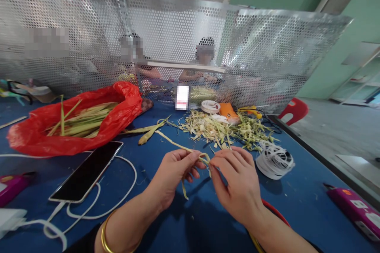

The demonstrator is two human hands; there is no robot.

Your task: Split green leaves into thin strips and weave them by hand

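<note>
- Blue table [297, 197] spreads under my hands, with a perforated metal screen [267, 47] standing along its far edge at twelve o'clock; other people sit behind the screen
- My left hand [173, 174] has thumb and fingertips pressed together on a pale green leaf strip [178, 146], and a gold bangle [104, 237] sits on that wrist
- My right hand [237, 184] meets it just beside, at three o'clock, fingertips pinching the same strip where it curls between both hands
- From my grip the strip runs out over the table toward eleven o'clock, and a short end hangs below my left fingers
- A pile of leaf scraps [225, 128] lies at twelve o'clock, near my hands
- A spool of white thread [274, 161] sits at two o'clock, just beside my right hand
- A red plastic bag [118, 118] holding long leaves lies at ten o'clock, well apart
- A dark phone [87, 172] lies at nine o'clock with a white cable [130, 174] looped round it
</note>
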